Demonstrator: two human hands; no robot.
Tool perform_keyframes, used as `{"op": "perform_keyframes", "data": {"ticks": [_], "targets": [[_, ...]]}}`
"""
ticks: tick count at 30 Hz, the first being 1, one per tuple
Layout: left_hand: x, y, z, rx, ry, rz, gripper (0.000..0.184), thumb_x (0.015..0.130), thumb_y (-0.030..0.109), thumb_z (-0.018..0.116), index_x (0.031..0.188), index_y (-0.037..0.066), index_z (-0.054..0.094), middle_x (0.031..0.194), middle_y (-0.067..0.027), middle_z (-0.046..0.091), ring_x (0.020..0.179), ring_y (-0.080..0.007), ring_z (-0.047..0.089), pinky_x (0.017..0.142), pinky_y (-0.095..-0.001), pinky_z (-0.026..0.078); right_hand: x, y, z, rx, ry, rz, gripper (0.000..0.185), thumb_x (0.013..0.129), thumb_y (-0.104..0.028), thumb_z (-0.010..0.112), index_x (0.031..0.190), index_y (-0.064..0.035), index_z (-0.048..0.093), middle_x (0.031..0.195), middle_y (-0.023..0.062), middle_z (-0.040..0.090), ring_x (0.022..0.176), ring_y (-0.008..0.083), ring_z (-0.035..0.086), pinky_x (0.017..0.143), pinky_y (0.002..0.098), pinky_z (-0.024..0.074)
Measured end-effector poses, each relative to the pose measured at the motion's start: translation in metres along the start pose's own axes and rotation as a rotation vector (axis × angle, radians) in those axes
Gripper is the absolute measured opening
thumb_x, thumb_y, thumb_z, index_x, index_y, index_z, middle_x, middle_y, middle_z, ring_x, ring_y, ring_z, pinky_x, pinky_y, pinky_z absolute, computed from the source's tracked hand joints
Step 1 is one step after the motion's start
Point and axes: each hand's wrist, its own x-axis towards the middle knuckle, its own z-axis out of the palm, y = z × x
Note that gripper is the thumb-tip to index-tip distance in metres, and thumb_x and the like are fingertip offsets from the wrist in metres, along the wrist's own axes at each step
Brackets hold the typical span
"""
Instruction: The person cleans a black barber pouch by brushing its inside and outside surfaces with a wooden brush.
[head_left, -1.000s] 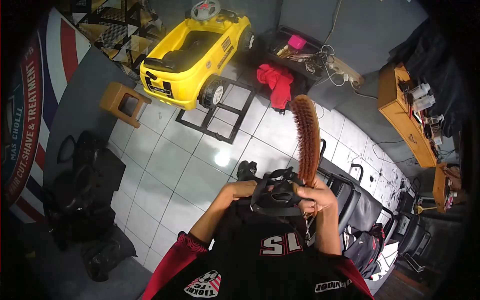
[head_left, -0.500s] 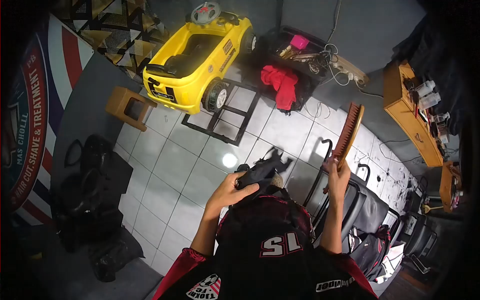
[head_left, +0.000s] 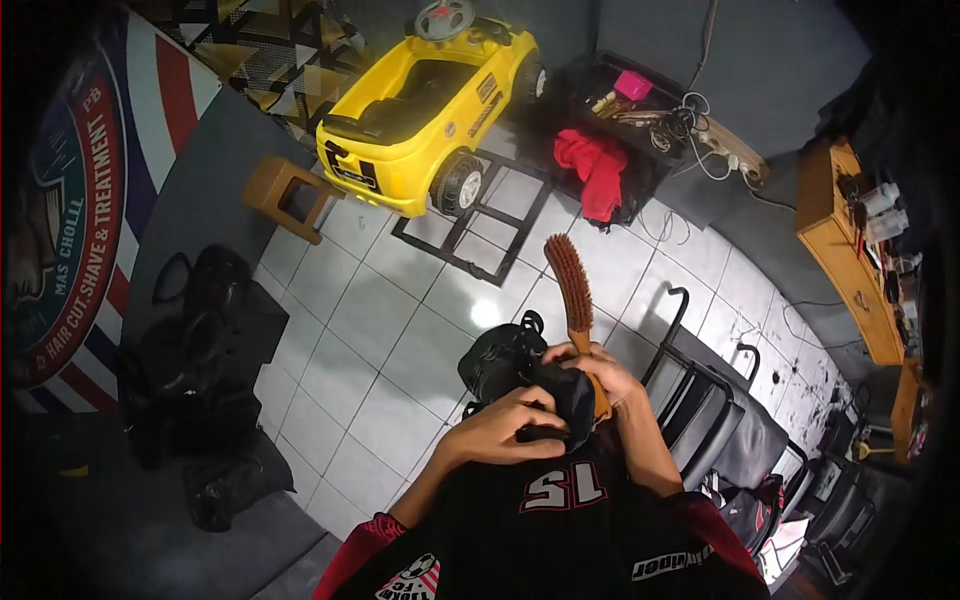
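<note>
A wooden-handled brush (head_left: 570, 285) with reddish-brown bristles stands bristle end up, away from my body. My right hand (head_left: 612, 380) is closed round its handle, and those fingers also meet the edge of a black bag-like item with straps (head_left: 498, 360). Gripping this black item from the near side is my left hand (head_left: 500, 430), its fingers curled into the soft material. Both hands are close together in front of my chest. The exact kind of the black item cannot be made out, and part of it is hidden by my fingers.
A yellow ride-on toy car (head_left: 420, 120) stands ahead by a black frame (head_left: 480, 225) on white tiles. A brown stool (head_left: 285, 195) is left of it. Black chairs (head_left: 720, 420) line the right, below a wooden shelf (head_left: 845, 255). A red cloth (head_left: 592, 172) hangs over a dark crate.
My right hand has brought the brush left and inward to the black item, and the bristle end has swung left. My left hand has pulled closer to my chest with the black item.
</note>
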Motion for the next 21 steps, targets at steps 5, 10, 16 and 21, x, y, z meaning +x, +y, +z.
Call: {"op": "perform_keyframes", "data": {"ticks": [5, 10, 16, 21], "targets": [[-0.028, -0.035, 0.018, -0.458, 0.375, -0.504, 0.042, 0.086, 0.029, 0.056, 0.115, 0.0, 0.05, 0.102, -0.016, 0.057, 0.099, -0.0232, 0.053, 0.086, -0.0307, 0.042, -0.02, -0.03, 0.004, -0.258, 0.107, -0.074, 0.014, 0.08, -0.014, 0.059, 0.088, -0.0026, 0.056, 0.087, 0.0088, 0.06, 0.087, 0.0171, 0.057, 0.083, 0.0298, 0.0405], [-0.045, -0.061, 0.039, -0.292, 0.403, -0.66, 0.058, 0.079, 0.022, 0.064, 0.126, -0.001, 0.04, 0.113, -0.0199, 0.054, 0.104, -0.0248, 0.053, 0.087, -0.0309, 0.042, -0.016, -0.012, -0.008, 0.07, 0.233, -0.32, 0.008, 0.088, -0.011, 0.051, 0.09, -0.0026, 0.05, 0.087, 0.0062, 0.055, 0.086, 0.0166, 0.055, 0.081, 0.0293, 0.042], [-0.038, -0.127, 0.045, -0.28, 0.515, -0.689, 0.031, 0.078, 0.01, 0.056, 0.105, -0.005, 0.056, 0.089, -0.0102, 0.063, 0.081, -0.0176, 0.059, 0.071, -0.0279, 0.047, 0.007, -0.02, 0.002, -0.09, 0.24, -0.294, 0.009, 0.09, -0.01, 0.046, 0.093, -0.0014, 0.047, 0.076, 0.0036, 0.046, 0.064, 0.0116, 0.05, 0.061, 0.0262, 0.0426], [-0.029, -0.039, 0.003, -0.875, 1.144, -0.088, 0.015, 0.079, 0.0, 0.044, 0.091, -0.001, 0.053, 0.084, -0.0076, 0.057, 0.079, -0.0155, 0.054, 0.076, -0.0287, 0.043, -0.018, -0.051, 0.022, -0.358, 0.17, -0.549, 0.015, 0.093, -0.011, 0.04, 0.099, 0.0017, 0.043, 0.065, 0.0033, 0.043, 0.06, 0.0138, 0.052, 0.07, 0.0322, 0.0475]]}}
